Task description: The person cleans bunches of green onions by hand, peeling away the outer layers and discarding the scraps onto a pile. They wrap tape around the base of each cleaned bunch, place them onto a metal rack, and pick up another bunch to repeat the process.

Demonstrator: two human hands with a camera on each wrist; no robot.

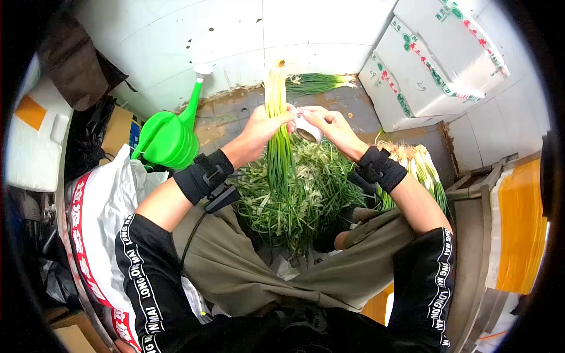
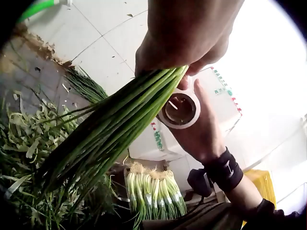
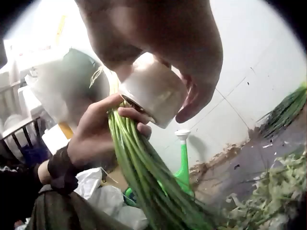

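Note:
Upright in my left hand (image 1: 259,132) is a bunch of scallions (image 1: 279,156), gripped around its stalks with the pale ends up and the green leaves hanging down. My right hand (image 1: 338,128) holds a roll of tape (image 3: 156,91) by its sides, right up against the bunch. In the left wrist view the roll's open core faces the camera beside the stalks. Both hands meet at the middle of the bunch, and the fingers partly hide where tape and stalks come together. Below them lies a heap of loose green trimmings (image 1: 300,203).
Several taped scallion bunches (image 2: 156,191) stand to the right. Another green bunch (image 1: 321,83) lies by the tiled wall. A green watering can (image 1: 170,141) and a white printed sack (image 1: 97,235) stand left. White boxes (image 1: 406,88) are stacked at back right.

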